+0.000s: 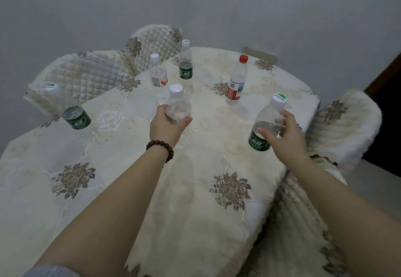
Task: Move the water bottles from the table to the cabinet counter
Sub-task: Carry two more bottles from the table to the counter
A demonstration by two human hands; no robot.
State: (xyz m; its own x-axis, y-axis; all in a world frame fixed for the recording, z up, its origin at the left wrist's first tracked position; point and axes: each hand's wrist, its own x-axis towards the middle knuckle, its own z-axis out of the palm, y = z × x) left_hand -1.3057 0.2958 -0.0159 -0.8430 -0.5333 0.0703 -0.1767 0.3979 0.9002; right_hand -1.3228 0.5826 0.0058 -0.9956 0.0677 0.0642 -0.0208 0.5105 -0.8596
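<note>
While your left hand is holding the clear bottle upright, your right hand is curling its fingers around the green-label bottle, which is leaning left.

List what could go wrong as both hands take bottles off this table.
1. The left hand wraps a clear, label-less bottle low on its body; thin plastic could buckle or slip if squeezed.
2. The right hand has only thumb and fingertips on the green-label bottle near the table edge; a loose lift could drop it off the side.
3. Lifting either could snag the embroidered tablecloth and wobble the red-cap bottle.
</note>
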